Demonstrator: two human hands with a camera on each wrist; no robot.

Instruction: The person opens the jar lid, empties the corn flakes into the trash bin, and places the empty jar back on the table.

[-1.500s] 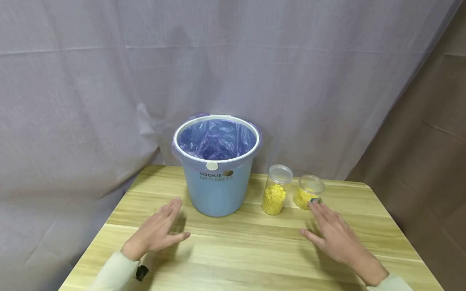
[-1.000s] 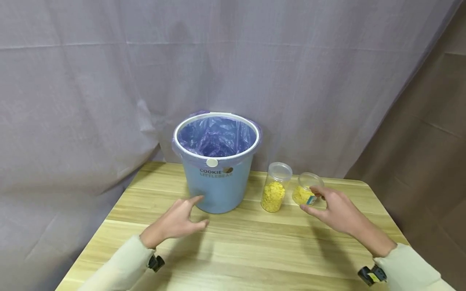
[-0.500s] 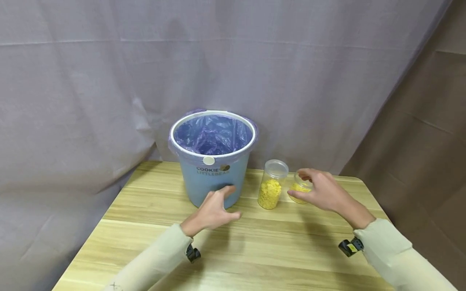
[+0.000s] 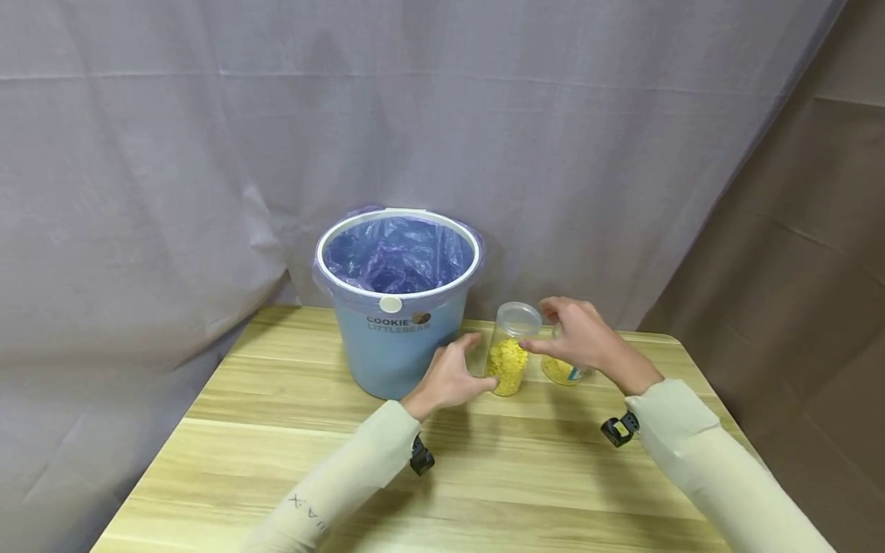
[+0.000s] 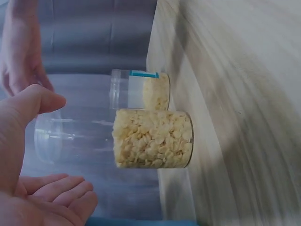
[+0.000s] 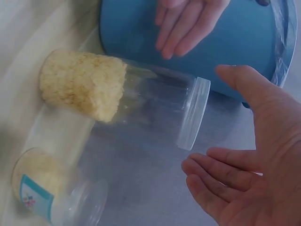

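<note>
A tall clear plastic jar, partly filled with yellow flakes, stands upright with its lid on. My left hand is at its left side, thumb and fingers spread around the jar's width. At lid height on the right, my right hand has its thumb and fingers apart; the right wrist view shows a gap between them and the lid. Behind the right hand a shorter jar of yellow flakes, with a blue-edged label, is partly hidden. Neither hand holds anything.
A light blue bucket with a white rim and a purple plastic bag lining it stands left of the jars. Everything sits on a wooden table, backed by a grey curtain.
My left hand has crossed from left of the bucket rightward to the tall jar. My right hand has risen from beside the short jar and moved left to the tall jar's lid.
</note>
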